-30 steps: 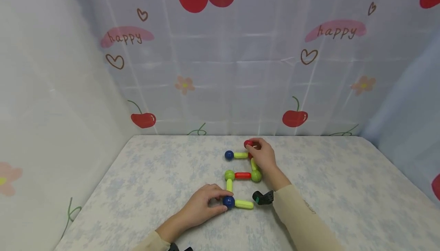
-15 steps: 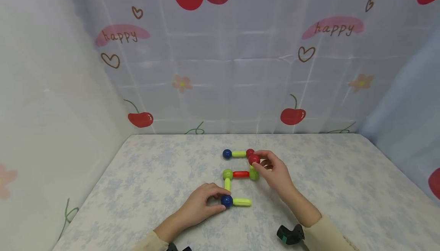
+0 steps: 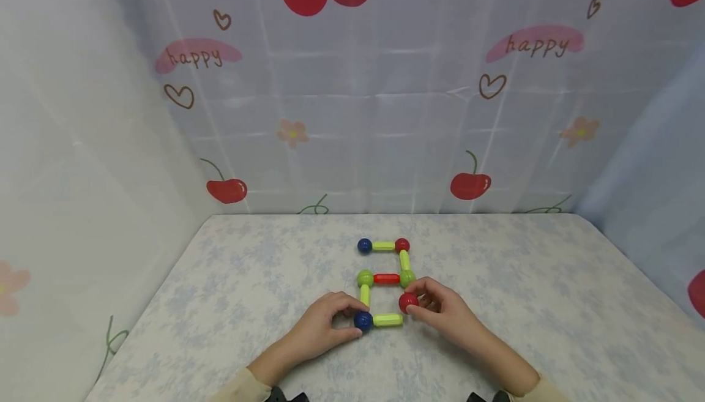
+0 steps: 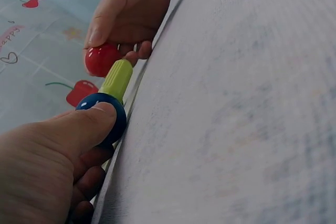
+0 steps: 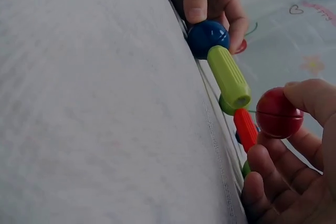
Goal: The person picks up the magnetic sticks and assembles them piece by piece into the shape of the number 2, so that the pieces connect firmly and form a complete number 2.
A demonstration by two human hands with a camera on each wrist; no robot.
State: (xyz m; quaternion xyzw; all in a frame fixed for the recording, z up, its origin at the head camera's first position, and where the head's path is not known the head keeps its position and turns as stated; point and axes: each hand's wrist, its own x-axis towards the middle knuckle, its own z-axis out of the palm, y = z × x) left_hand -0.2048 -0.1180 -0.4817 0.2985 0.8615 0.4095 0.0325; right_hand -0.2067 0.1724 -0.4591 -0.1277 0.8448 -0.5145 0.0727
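Observation:
My left hand pinches a blue ball at the near left corner of a chain of balls and rods. From that ball a yellow-green rod points right, its far end bare. Between thumb and fingers my right hand holds a red ball, just off that bare end in the right wrist view. Another yellow-green rod runs from the blue ball to a green ball. A red rod links it to a second green ball, partly beside my right fingertips.
The chain goes on over a yellow-green rod to a second red ball, then a rod and a blue ball. A pale patterned cloth covers the table. A printed curtain hangs behind it.
My right hand has lifted a red ball from beyond the chain's far right corner and brought it toward me, beside the near rod's bare end. My left hand has stayed on the blue ball.

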